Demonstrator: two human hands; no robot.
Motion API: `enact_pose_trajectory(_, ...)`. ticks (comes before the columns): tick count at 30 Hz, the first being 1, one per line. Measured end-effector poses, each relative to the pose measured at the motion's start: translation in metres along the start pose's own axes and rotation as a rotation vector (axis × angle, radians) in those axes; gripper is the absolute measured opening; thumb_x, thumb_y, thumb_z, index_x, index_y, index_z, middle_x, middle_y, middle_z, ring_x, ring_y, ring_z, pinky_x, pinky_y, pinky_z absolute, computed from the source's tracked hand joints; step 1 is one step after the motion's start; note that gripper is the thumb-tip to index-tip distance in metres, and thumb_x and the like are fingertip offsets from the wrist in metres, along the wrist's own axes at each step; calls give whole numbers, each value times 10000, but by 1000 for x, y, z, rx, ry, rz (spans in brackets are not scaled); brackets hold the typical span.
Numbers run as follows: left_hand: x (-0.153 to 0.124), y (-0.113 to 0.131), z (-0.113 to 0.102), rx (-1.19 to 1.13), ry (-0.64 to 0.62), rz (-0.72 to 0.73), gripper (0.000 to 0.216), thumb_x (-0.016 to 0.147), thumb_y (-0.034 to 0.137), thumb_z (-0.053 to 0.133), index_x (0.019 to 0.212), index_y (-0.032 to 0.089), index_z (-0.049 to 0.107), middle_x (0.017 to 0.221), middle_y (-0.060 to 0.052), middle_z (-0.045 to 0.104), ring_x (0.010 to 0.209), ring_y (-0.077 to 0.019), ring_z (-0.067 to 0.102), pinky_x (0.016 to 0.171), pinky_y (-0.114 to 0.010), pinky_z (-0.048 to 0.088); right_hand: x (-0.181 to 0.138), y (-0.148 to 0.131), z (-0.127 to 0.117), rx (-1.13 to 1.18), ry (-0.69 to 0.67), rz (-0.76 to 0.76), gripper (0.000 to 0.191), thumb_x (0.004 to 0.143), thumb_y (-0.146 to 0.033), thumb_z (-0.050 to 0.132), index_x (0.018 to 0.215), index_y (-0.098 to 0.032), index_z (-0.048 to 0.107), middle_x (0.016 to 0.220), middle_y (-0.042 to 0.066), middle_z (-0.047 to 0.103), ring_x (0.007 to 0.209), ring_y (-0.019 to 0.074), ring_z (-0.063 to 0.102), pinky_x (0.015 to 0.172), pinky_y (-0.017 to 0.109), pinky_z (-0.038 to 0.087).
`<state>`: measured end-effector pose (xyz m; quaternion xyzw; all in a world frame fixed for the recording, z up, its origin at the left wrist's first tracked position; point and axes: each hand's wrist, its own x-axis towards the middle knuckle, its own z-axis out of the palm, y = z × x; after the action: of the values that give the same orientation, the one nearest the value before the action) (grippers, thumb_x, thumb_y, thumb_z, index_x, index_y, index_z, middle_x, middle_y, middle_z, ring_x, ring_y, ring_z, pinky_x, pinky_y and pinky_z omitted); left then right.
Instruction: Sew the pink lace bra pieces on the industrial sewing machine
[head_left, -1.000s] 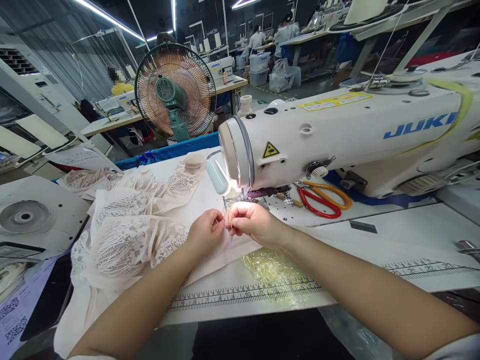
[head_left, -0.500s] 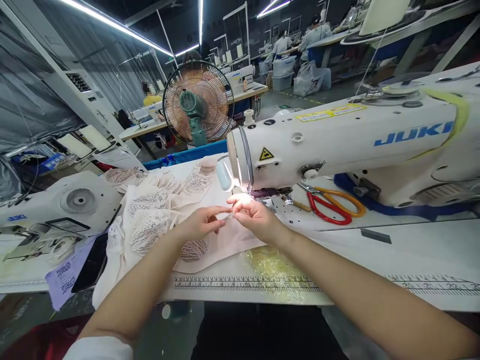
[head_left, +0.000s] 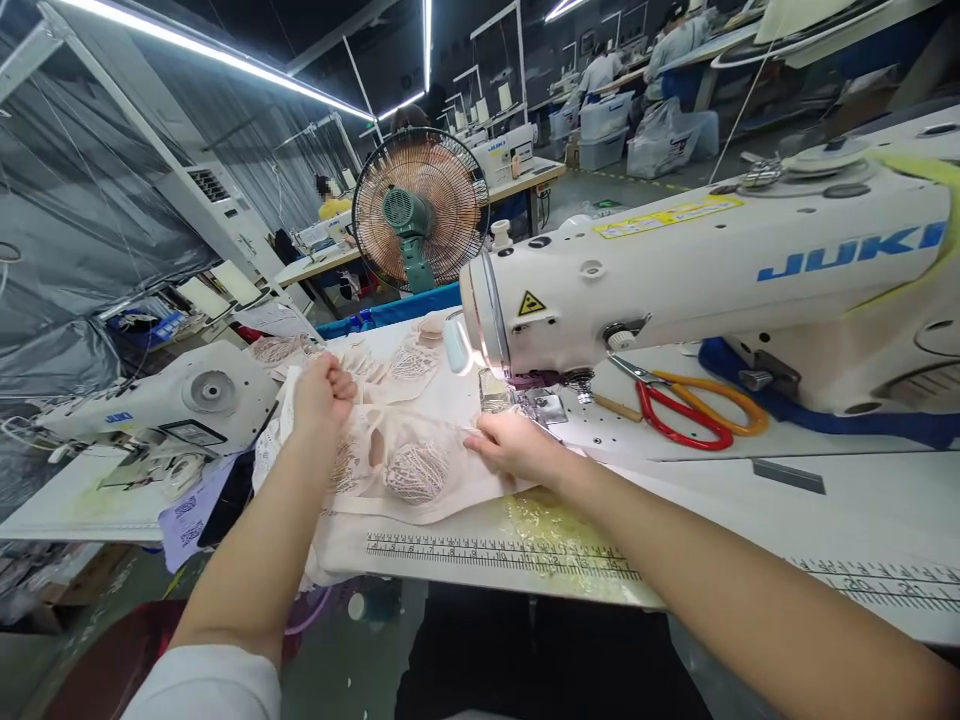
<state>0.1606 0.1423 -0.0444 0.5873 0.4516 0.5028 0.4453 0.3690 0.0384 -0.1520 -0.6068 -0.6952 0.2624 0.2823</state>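
A pale pink lace bra (head_left: 418, 472) lies on the sewing table with its cups facing up. My right hand (head_left: 517, 447) pinches its edge just in front of the sewing machine's needle area. Farther left, my left hand (head_left: 322, 393) is closed in a fist above the lace pieces, and a thin strip of the bra runs taut between both hands. What exactly sits inside the left fist is partly hidden by the fingers. The white sewing machine (head_left: 660, 270) stands just behind my right hand, its lamp lit over the metal presser area.
Red-handled scissors (head_left: 686, 415) and an orange-handled pair (head_left: 731, 400) lie under the machine arm. More lace pieces (head_left: 412, 360) are at the back. A printed ruler (head_left: 480, 550) follows the front edge. A second machine (head_left: 202, 395) stands left; a fan (head_left: 420, 210) is behind.
My hands were close together near the needle; now the left has pulled away to the left and closed into a fist. The bra edge is stretched between them. The view has shifted slightly left.
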Motion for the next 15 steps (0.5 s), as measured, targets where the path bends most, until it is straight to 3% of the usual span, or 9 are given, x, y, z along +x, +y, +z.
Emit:
enact_pose_trajectory(3,11,19,-22,64,68,43,375,876,290,385,550,188,230,453,47,105,390,-60,124,381,-180,152,-3,-2,-3,-27,-28,8,306,785,-329,529,560,-199,366,550,-12,446,516,127,405,488,245,247)
enact_pose_trajectory(6,6,25,-25,205,-24,13,299,848,211,456,561,188,376,422,53,222,408,-65,315,426,-178,293,-3,0,-3,4,-20,-17,297,774,-361,545,569,-199,403,559,-10,471,530,136,425,491,249,261)
enact_pose_trajectory(9,-9,20,-11,383,-169,10,104,782,116,514,701,161,562,535,33,501,560,-89,508,559,-206,412,-1,6,-2,104,-11,-75,276,818,-420,472,659,-198,510,651,0,551,608,147,492,531,250,332)
enact_pose_trajectory(11,-19,13,3,473,-263,23,152,738,88,542,837,167,626,729,9,627,626,-95,549,606,-216,425,0,8,-2,176,-12,-111,240,832,-380,452,734,-193,567,732,9,594,682,149,535,584,252,384)
enact_pose_trajectory(15,-31,-6,35,792,-662,167,371,722,106,518,1057,234,614,1044,-22,640,776,-141,592,749,-270,442,1,11,0,278,-45,-148,171,809,-266,466,809,-177,611,772,14,632,653,133,571,600,253,437)
